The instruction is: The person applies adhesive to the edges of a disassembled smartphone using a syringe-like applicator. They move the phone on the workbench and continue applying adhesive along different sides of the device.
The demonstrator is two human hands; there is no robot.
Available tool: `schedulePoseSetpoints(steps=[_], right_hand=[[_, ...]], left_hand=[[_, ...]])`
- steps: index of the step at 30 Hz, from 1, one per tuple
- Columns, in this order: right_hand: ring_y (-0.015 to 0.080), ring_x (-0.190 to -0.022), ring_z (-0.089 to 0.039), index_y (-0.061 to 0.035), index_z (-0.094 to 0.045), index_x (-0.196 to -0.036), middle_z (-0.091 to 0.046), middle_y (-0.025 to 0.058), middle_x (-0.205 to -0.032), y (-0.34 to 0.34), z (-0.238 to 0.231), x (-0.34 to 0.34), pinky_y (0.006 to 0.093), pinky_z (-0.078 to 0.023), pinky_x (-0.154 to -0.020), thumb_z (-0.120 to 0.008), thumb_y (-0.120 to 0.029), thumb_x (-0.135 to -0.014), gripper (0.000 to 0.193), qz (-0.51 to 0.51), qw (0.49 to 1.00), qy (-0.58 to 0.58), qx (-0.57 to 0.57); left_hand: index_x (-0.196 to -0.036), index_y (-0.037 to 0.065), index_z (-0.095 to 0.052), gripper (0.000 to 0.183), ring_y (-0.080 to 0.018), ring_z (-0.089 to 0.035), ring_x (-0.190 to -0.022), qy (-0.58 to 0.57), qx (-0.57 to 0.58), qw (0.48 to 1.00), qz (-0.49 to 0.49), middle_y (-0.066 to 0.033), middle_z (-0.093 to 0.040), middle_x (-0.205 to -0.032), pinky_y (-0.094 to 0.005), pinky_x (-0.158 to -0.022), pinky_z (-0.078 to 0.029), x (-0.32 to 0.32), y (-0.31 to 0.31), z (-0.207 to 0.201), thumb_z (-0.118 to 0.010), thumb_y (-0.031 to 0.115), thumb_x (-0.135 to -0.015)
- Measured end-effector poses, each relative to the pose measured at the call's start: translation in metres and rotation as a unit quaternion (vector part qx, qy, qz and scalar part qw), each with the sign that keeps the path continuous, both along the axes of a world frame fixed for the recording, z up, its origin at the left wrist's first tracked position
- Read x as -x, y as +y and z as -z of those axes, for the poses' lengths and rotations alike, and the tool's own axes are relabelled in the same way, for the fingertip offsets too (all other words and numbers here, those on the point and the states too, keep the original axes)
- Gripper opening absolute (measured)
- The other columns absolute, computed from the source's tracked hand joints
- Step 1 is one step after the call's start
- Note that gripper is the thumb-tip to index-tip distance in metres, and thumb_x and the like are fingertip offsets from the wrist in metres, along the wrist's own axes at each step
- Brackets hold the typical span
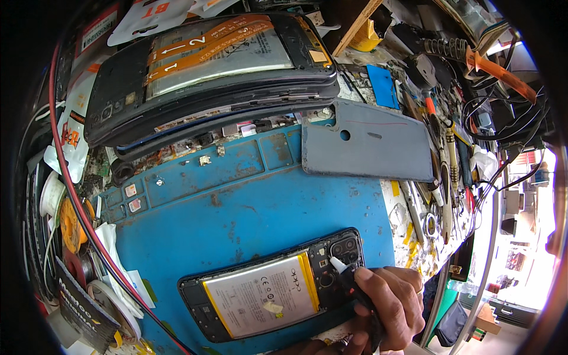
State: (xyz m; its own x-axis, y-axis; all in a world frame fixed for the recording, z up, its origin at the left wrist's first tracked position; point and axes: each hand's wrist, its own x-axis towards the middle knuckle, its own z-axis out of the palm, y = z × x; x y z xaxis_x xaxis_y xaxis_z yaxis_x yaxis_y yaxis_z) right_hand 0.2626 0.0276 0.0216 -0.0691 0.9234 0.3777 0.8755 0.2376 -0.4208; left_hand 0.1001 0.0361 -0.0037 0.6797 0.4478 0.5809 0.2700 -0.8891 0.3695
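Note:
My right hand [392,305] comes in from the lower right, its fingers closed round a slim black tube with a white nozzle [338,264]. The nozzle tip points at the camera end of an opened smartphone [190,290], beside the camera lenses. The phone lies back-side up, slightly tilted in the view, with its silver yellow-edged battery [254,299] exposed. A small torn yellowish scrap sticks to the battery. Dark fingers of my left hand [312,348] show at the lower edge by the phone; most of that hand is cut off, and its grip is hidden.
The phone lies on a blue work mat [236,228] with moulded trays holding tiny parts. A grey back cover [373,145] rests on its far right corner. Stacked opened phones [213,71] stand behind. Tools and cables crowd the right; a red cable [89,228] and spools edge the left.

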Motion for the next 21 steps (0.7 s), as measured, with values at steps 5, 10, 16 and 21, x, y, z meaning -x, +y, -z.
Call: schedulePoseSetpoints(steps=[5,10,16,21], right_hand=[[0.0171,-0.077,-0.06,-0.0021,-0.065,-0.107,-0.065,0.006,-0.089,-0.001,0.0,0.0,0.0282,-0.05,-0.065,-0.075,-0.003,-0.069,0.039,0.002,1.0,0.009,0.009],[0.0175,-0.076,-0.061,-0.0022,-0.065,-0.106,-0.064,0.006,-0.088,-0.001,0.0,-0.001,0.0285,-0.05,-0.065,-0.075,-0.004,-0.069,0.038,0.002,1.0,-0.001,0.003],[0.0173,-0.076,-0.06,-0.0022,-0.066,-0.105,-0.064,0.0059,-0.086,-0.002,0.0,-0.001,0.0286,-0.05,-0.065,-0.075,-0.004,-0.07,0.037,0.003,1.0,0.004,0.0],[0.0172,-0.075,-0.06,-0.0023,-0.065,-0.105,-0.064,0.006,-0.086,-0.003,0.0,-0.002,0.0283,-0.049,-0.064,-0.075,-0.004,-0.07,0.037,0.002,1.0,0.007,-0.001]], left_hand=[[-0.107,-0.011,-0.059,0.029,-0.0104,-0.051,-0.052,-0.036,-0.04,0.998,-0.013,-0.0026,-0.041,-0.065,-0.0234,-0.049,-0.049,-0.005,0.001,0.008,-0.053,0.001,-0.082],[-0.107,-0.012,-0.059,0.029,-0.0105,-0.052,-0.052,-0.013,-0.008,1.0,0.008,-0.0026,-0.041,-0.065,-0.0232,-0.048,-0.049,-0.003,0.004,0.0,-0.052,-0.001,-0.081],[-0.107,-0.013,-0.058,0.029,-0.0102,-0.051,-0.051,-0.019,-0.023,0.999,0.014,-0.0024,-0.041,-0.065,-0.0232,-0.048,-0.049,-0.003,0.007,0.001,-0.053,-0.001,-0.081],[-0.107,-0.013,-0.058,0.029,-0.0097,-0.051,-0.051,-0.026,-0.012,1.0,0.002,-0.0026,-0.041,-0.065,-0.0224,-0.047,-0.048,-0.005,0.002,0.004,-0.053,0.0,-0.082]])
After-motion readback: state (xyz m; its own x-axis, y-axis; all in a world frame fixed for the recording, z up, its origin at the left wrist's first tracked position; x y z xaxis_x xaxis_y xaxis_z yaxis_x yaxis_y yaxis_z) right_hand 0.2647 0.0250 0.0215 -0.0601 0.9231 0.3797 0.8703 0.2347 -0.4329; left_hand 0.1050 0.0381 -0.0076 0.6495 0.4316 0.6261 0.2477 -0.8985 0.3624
